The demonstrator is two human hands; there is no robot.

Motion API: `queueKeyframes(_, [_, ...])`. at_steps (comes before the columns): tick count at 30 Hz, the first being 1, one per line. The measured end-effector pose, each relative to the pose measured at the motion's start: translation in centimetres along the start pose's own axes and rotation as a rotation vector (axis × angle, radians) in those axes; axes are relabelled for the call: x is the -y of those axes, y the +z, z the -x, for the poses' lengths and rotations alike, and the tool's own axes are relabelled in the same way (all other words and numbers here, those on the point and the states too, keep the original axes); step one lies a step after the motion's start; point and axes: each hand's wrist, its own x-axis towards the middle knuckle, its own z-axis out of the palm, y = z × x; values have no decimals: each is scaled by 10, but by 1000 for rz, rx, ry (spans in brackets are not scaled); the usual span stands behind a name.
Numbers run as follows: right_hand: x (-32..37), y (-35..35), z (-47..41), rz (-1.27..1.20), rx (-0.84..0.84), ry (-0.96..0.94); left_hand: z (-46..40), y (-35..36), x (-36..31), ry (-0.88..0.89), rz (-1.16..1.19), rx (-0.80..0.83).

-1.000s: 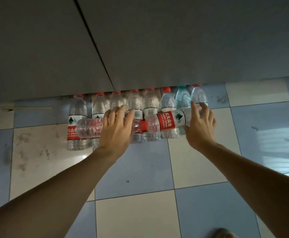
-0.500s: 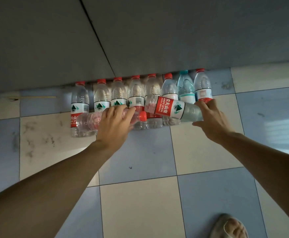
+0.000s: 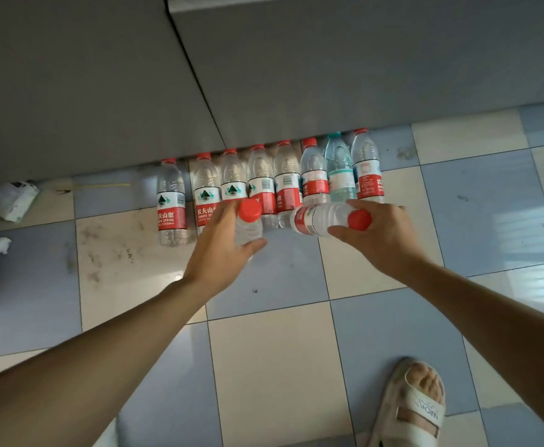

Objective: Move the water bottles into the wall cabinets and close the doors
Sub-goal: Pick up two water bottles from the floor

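My left hand (image 3: 223, 250) grips a clear water bottle (image 3: 248, 225) with its red cap pointing up toward me. A second red-capped bottle (image 3: 323, 217) lies tilted in my right hand (image 3: 380, 235), cap to the right. Both are lifted above a row of several upright bottles (image 3: 265, 185) standing on the tiled floor against the base of grey cabinet doors (image 3: 328, 75). One bottle in the row has a teal cap and label (image 3: 340, 174). The cabinet doors above are shut.
A crumpled wrapper (image 3: 9, 198) and a white paper ball (image 3: 1, 245) lie on the floor at the left. A thin yellow stick (image 3: 102, 186) rests by the cabinet base. My sandalled foot (image 3: 415, 404) stands at the lower right on blue and cream tiles.
Both hands have lifted their bottles off the row and turned them, so the caps now face up toward me. The view has tilted down, showing the foot.
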Motion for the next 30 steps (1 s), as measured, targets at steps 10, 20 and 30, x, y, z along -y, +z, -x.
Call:
queueKeyframes(10, [-36,43,6,-32,-91,78,13,74,-12,88,150,-83])
queueKeyframes(20, [-52,43,26,-77,-2,80,22,77,-10,-26,178,-32])
queueKeyframes(30, [-105,118,25,-302,-45,411,15,108,52,-191,230,2])
